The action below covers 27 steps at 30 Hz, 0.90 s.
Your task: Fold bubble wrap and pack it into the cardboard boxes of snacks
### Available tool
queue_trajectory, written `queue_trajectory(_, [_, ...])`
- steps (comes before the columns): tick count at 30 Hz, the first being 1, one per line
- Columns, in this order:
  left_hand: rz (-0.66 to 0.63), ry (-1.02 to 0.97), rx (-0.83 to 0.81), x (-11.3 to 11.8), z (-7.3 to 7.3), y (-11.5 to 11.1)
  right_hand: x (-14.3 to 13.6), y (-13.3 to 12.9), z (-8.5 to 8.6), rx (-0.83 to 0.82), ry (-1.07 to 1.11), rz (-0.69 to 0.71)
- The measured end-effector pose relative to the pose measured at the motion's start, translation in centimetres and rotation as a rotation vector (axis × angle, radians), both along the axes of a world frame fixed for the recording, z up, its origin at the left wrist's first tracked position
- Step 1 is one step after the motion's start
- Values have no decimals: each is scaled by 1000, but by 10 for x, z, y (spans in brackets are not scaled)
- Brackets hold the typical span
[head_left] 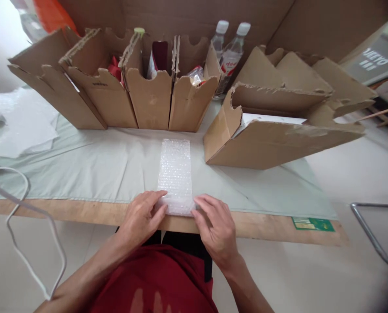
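Note:
A narrow strip of clear bubble wrap [175, 171] lies lengthwise on the green cloth, its near end at the table's front edge. That near end looks doubled over into a flat fold. My left hand [145, 212] pinches the left side of the fold between thumb and fingers. On the opposite side, my right hand [216, 221] has its thumb and fingertips closed on the right corner. Whether anything is wrapped inside the fold I cannot tell.
Several cardboard holders [153, 102] line the back, some with packets inside. A wider cardboard box [246, 145] with white contents stands right. Two bottles [231, 56] are behind. White wrapping sheets [27, 121] and a white cable [55, 234] lie left; a green card [313, 224] sits front right.

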<state>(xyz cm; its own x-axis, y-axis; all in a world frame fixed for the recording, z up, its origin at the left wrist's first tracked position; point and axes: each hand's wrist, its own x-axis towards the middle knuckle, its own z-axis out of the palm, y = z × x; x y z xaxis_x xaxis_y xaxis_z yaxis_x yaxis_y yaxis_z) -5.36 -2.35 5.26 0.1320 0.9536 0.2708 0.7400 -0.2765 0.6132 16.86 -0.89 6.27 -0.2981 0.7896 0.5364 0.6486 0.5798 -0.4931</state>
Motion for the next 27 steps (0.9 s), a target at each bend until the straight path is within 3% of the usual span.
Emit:
queue_trajectory(3, [14,47,-33,2,-1,8,0,-1,-5,30,-123,62])
queue_trajectory(6, [43,76,59,2,2,6,-2,2,-8,-38,-219,132])
queue_trajectory(9, [-71,68,147,-2,8,-3,-3,8,-4,-105,-173,163])
queue_trajectory(12, [-169,22,99,-7,11,-6,-3,12,2,-211,-107,201])
queue_trajectory(17, [-23,116,53,-6,3,11,-4,12,-1,-74,-113,59])
queue_trajectory(20, [26,130,117,-5,-2,14,-4,13,-6,-42,-197,117])
queue_trajectory(27, [-143,-11,53,-16,4,-3,-1,16,2,-216,-114,177])
